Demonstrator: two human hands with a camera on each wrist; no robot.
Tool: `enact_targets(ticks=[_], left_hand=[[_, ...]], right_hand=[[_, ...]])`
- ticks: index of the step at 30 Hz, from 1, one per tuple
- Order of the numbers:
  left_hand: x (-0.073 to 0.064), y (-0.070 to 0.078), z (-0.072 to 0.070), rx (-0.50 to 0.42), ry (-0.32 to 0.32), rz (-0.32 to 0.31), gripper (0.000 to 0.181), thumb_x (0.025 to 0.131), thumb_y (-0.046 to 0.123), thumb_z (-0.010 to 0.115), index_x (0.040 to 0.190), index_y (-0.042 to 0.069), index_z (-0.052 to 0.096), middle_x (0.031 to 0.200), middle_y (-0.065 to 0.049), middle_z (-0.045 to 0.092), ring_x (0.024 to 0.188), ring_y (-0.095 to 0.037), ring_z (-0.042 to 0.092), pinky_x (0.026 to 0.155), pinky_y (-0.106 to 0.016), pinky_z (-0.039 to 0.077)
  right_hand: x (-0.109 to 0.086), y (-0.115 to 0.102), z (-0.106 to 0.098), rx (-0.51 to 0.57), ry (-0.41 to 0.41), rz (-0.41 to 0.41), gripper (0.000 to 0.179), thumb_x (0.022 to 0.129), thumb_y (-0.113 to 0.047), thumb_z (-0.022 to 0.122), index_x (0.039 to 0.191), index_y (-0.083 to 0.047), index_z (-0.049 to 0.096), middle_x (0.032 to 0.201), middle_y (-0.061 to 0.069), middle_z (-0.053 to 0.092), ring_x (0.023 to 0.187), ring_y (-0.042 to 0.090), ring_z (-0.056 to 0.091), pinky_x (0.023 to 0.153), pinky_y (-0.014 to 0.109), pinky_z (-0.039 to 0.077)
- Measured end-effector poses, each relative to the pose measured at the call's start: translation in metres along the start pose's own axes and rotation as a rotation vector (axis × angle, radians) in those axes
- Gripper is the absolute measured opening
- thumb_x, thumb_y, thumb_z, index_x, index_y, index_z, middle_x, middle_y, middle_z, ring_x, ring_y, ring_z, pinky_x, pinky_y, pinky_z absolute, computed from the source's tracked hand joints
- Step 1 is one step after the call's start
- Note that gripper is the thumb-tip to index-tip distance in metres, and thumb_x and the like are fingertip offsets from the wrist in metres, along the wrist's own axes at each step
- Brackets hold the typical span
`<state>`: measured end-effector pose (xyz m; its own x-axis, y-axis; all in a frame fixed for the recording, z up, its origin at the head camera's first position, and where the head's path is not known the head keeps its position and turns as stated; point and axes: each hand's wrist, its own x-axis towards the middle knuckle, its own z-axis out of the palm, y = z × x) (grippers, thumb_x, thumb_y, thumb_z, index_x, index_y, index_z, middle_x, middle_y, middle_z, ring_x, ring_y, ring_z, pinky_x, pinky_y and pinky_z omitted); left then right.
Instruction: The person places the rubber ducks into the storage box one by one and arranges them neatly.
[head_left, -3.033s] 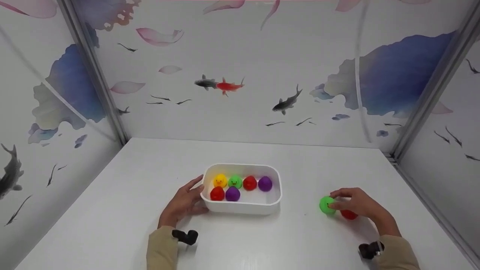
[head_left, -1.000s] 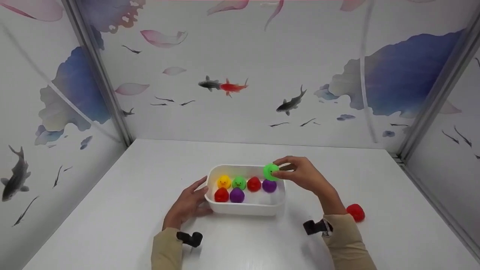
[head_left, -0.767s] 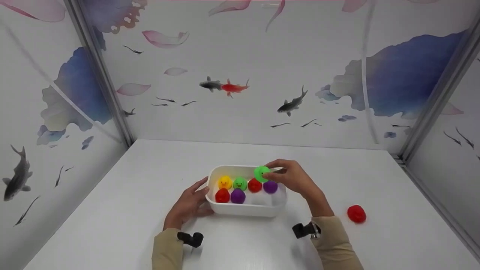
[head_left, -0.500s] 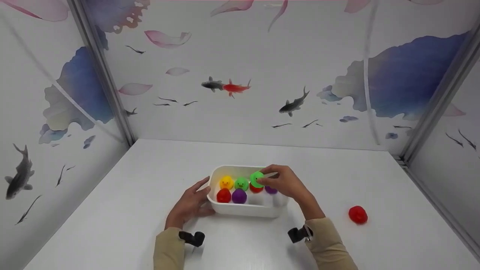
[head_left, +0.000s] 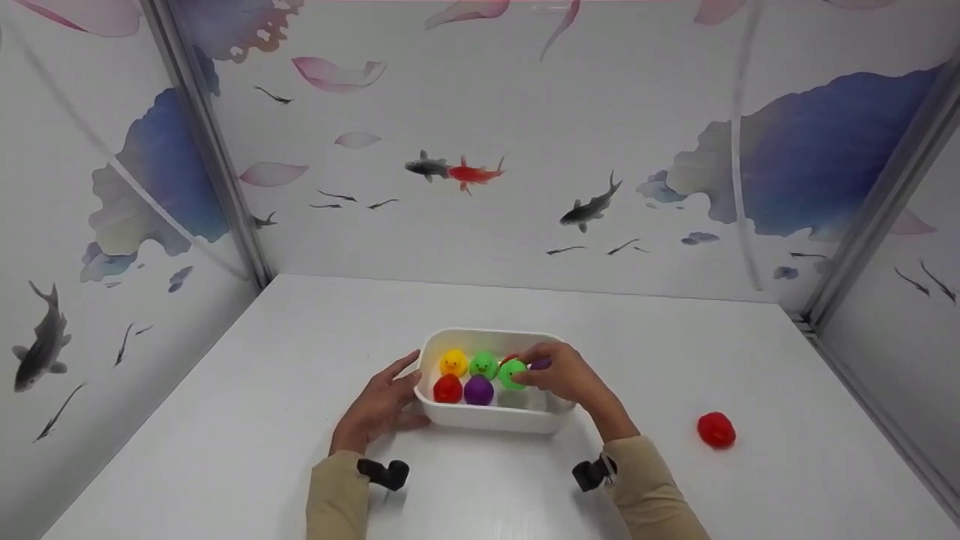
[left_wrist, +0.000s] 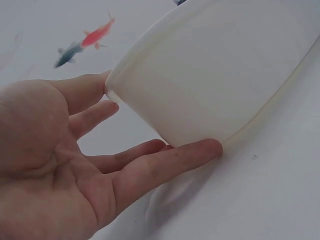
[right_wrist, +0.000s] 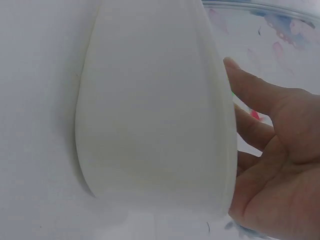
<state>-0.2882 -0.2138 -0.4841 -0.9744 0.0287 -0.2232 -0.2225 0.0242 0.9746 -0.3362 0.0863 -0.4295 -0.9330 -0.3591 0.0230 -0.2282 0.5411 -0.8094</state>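
My right hand (head_left: 566,371) pinches a green toy duck (head_left: 513,374) between thumb and fingers, low inside the white plastic box (head_left: 487,416). Straight fingers of my left hand (head_left: 381,401) rest against the box's left end; in the left wrist view, the fingertips touch its rim and lower edge. In the box's back row sit a yellow duck (head_left: 453,363), another green duck (head_left: 484,365), a red toy (head_left: 510,359) and a purple toy (head_left: 540,363), the last two partly hidden. A red toy (head_left: 448,389) and a purple toy (head_left: 478,391) sit in front.
One more red toy (head_left: 716,430) lies on the white table (head_left: 480,487), right of the box. White panels (head_left: 525,112) printed with fish and petals stand behind the table and on both sides. In the right wrist view, the box wall (right_wrist: 155,110) hides the held duck.
My right hand picked up the green duck beside the loose red toy, carried it left over the box and lowered it into the front row's right side. My left hand stayed at the box's end.
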Motion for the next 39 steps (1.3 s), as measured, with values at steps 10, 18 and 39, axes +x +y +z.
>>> enact_targets(ticks=[10, 18, 39], left_hand=[[-0.001, 0.0, 0.0, 0.03, 0.008, 0.001, 0.06, 0.101, 0.039, 0.058, 0.156, 0.032, 0.036, 0.159, -0.019, 0.039, 0.139, -0.043, 0.048, 0.09, -0.05, 0.06], [0.0, 0.001, -0.001, 0.004, -0.002, 0.004, 0.061, 0.1, 0.038, 0.06, 0.156, 0.031, 0.036, 0.159, -0.019, 0.039, 0.138, -0.043, 0.049, 0.09, -0.051, 0.059], [0.002, -0.002, -0.001, 0.0, -0.001, -0.009, 0.064, 0.099, 0.041, 0.061, 0.156, 0.031, 0.035, 0.158, -0.02, 0.04, 0.138, -0.043, 0.049, 0.091, -0.054, 0.059]], right_hand=[[0.003, -0.003, 0.017, -0.092, -0.003, 0.066, 0.02, 0.083, -0.021, 0.082, 0.099, -0.011, 0.075, 0.097, 0.002, 0.069, 0.086, 0.018, 0.059, 0.084, 0.032, 0.06], [0.003, -0.005, 0.026, -0.152, -0.005, 0.11, 0.022, 0.082, -0.021, 0.083, 0.101, -0.012, 0.076, 0.098, 0.003, 0.071, 0.087, 0.019, 0.059, 0.084, 0.031, 0.06], [0.003, -0.013, 0.023, -0.167, -0.013, 0.11, 0.023, 0.083, -0.018, 0.083, 0.102, -0.009, 0.075, 0.1, 0.003, 0.072, 0.09, 0.019, 0.06, 0.089, 0.036, 0.059]])
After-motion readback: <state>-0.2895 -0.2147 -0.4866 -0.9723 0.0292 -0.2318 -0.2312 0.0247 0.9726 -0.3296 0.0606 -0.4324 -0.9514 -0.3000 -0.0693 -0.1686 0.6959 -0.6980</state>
